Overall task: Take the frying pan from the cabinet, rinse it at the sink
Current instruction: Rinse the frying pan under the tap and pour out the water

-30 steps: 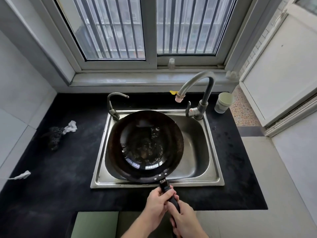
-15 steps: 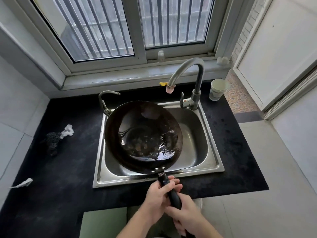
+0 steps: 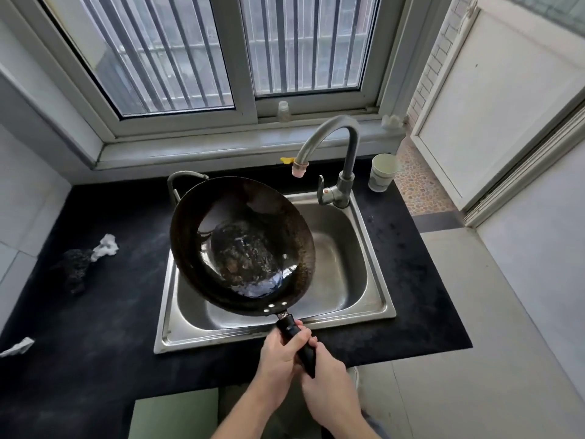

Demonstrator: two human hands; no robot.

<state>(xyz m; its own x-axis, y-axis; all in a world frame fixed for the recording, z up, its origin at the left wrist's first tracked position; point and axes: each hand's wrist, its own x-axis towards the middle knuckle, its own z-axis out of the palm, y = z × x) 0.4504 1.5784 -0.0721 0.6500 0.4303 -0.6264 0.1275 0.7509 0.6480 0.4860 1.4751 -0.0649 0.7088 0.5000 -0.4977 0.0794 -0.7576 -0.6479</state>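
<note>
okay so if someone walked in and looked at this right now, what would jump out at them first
A big dark frying pan, tilted over the steel sink with water pooled in its lower side. The left hand and right hand both grip its black handle at the counter's front edge. Behind, the curved faucet arches over the basin, no water visibly running.

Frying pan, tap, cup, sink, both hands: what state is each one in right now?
Frying pan: held tilted over the sink, water pooled inside.
Tap: no water running.
Paper cup: upright on the counter; contents hidden.
Sink: wet, no standing water visible.
Left hand: closed on the pan handle.
Right hand: closed on the handle, nearer its end.
</note>
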